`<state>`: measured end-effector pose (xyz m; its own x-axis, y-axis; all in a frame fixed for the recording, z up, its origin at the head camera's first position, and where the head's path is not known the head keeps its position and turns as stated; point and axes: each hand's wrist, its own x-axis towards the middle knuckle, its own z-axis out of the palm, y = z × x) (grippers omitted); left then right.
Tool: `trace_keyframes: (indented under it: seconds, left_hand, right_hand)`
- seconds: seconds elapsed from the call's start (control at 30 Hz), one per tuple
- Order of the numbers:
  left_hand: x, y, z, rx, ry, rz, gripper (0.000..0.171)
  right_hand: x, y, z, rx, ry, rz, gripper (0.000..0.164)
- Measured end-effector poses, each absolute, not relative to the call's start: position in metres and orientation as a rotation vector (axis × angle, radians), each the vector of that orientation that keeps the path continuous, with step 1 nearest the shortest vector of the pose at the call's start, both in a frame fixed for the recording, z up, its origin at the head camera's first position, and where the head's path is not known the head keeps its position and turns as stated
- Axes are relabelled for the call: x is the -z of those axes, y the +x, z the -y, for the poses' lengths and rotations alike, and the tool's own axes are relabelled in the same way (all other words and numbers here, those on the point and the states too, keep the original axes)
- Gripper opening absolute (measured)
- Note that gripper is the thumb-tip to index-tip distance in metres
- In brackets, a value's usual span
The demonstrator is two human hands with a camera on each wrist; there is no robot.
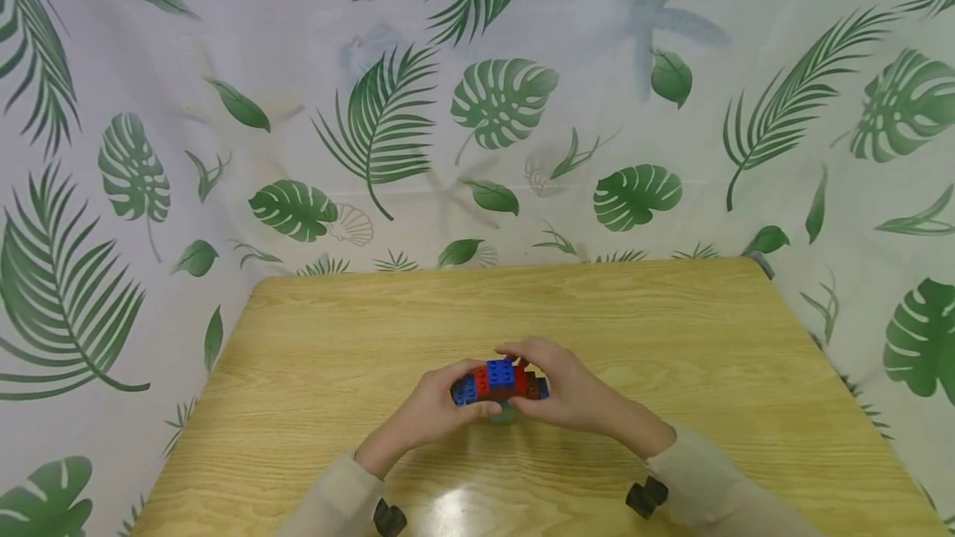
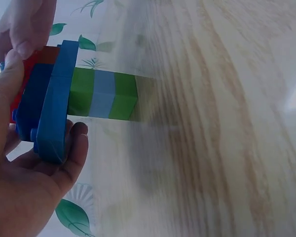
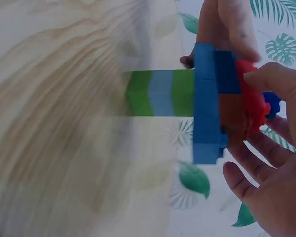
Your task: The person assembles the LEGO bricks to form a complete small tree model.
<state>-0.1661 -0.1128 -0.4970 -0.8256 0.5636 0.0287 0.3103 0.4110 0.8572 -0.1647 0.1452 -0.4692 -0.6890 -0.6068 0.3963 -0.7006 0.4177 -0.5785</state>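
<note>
A model of toy building bricks (image 1: 501, 373) is between the two hands near the middle of the table. Its narrow stem (image 2: 103, 94) has green, light blue and green bricks, with its foot at the tabletop. Above the stem sit a wider blue layer (image 3: 204, 108), dark blue and brown bricks, a red layer (image 3: 251, 98) and a blue brick on top. My left hand (image 1: 434, 406) grips the model's left end, thumb on the near side. My right hand (image 1: 564, 388) holds the right part, its thumb against the red layer in the right wrist view.
The wooden table (image 1: 336, 321) extends around the hands. A white cloth with green leaf prints (image 1: 418, 214) hangs behind the table and along both sides. Black devices (image 1: 646, 495) are at both wrists.
</note>
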Motion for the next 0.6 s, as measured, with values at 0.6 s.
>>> trace_keyframes:
  seconds: [0.6]
  left_hand:
    - [0.511,-0.168,0.109,-1.556,0.558,-2.482,0.056]
  right_hand:
    - [0.497,-0.177,-0.162,-1.422,0.838,2.654,0.048]
